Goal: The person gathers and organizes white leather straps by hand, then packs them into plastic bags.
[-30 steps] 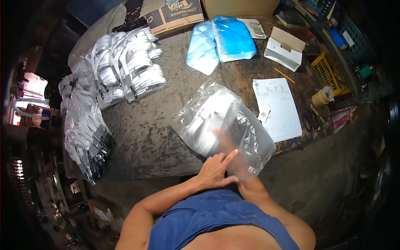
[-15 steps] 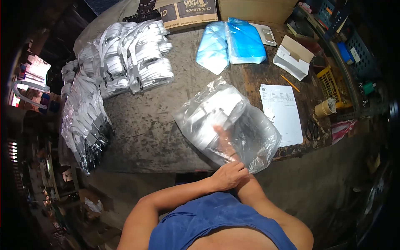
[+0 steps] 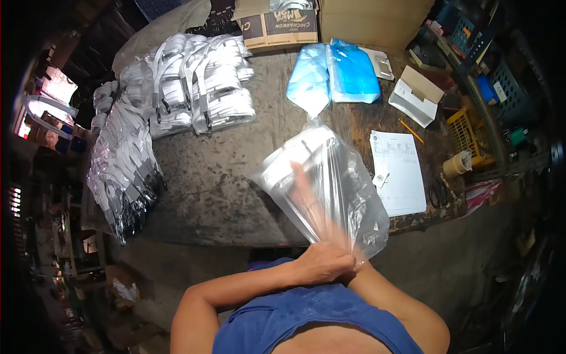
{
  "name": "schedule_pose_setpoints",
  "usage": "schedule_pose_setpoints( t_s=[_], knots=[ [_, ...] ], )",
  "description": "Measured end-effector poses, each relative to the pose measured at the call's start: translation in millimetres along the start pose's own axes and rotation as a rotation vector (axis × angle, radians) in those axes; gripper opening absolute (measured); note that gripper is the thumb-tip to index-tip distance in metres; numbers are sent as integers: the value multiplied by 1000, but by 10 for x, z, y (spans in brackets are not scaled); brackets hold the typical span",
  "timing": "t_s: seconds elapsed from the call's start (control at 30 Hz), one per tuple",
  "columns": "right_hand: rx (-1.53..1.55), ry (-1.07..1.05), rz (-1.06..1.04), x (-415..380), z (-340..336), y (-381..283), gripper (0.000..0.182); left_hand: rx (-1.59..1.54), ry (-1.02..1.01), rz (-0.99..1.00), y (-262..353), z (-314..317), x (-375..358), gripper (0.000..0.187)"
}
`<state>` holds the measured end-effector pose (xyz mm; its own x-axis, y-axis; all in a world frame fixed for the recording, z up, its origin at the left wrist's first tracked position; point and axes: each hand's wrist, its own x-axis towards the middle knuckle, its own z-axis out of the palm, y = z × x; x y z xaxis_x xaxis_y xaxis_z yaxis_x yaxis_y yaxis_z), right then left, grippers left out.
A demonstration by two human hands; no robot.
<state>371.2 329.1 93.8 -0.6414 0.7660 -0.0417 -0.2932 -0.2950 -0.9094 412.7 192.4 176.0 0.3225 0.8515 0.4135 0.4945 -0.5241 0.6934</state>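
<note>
A large clear plastic bag (image 3: 368, 200) is stretched above the near edge of the table, its mouth toward my body. My left hand (image 3: 327, 261) is closed on the bag's gathered mouth, right by my right wrist. Deep inside the bag is my right hand (image 3: 302, 187), seen blurred through the plastic, so I cannot tell how its fingers are set. Just beyond those fingers, a white bundle (image 3: 309, 141) fills the far end of the bag.
Bagged white strap bundles (image 3: 221, 109) and a pile of loose straps (image 3: 124, 159) lie at left. Blue plastic packs (image 3: 354, 74), an open white box (image 3: 415, 97), a pencil (image 3: 411, 131), printed papers (image 3: 401, 177), scissors (image 3: 439, 193) and a tape roll (image 3: 458, 164) lie right. Cardboard boxes (image 3: 280, 26) stand behind.
The bag has been drawn tighter and longer toward my body, with folds along its length. My left hand has come slightly nearer to me, still holding the mouth. The view has shifted a little.
</note>
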Motion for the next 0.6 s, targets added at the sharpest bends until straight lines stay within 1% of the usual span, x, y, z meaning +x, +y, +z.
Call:
schedule_pose_setpoints(
  t_s=[0.07,0.1,0.17,0.2,0.23,0.27,0.37,0.4,0.47,0.5,0.57,0.6],
  knots=[
    [-40,2,-9,14,24,-88,58,-5,132,-53,22,-236,-22,8],
    [-76,-4,-12,-21,38,-140,58,74,150,-69,9,-629,25,10],
    [-146,-26,0,-8,81,-232,59,41,241,-70,-43,-1037,105,14],
    [-194,-45,4,-33,128,-309,59,18,247,-115,-43,-1235,153,11],
    [-243,-66,10,-36,154,-387,59,110,196,-168,-27,-1429,194,8],
    [-291,-90,12,-8,196,-480,59,90,198,-191,-59,-1555,241,7],
    [-497,-191,34,75,332,-710,60,291,189,-94,-199,-1787,333,12],
    [-576,-228,39,112,380,-787,60,285,196,-90,-227,-1843,360,12],
    [-732,-308,57,183,496,-935,61,400,176,-91,-261,-1941,404,20],
    [-810,-355,65,214,564,-1015,61,396,180,-92,-301,-1980,420,20],
    [-981,-450,80,312,690,-1196,61,531,135,-13,-372,-2056,450,31],
    [-1069,-499,88,363,754,-1294,61,587,116,-15,-365,-2099,456,38]
  ],
)
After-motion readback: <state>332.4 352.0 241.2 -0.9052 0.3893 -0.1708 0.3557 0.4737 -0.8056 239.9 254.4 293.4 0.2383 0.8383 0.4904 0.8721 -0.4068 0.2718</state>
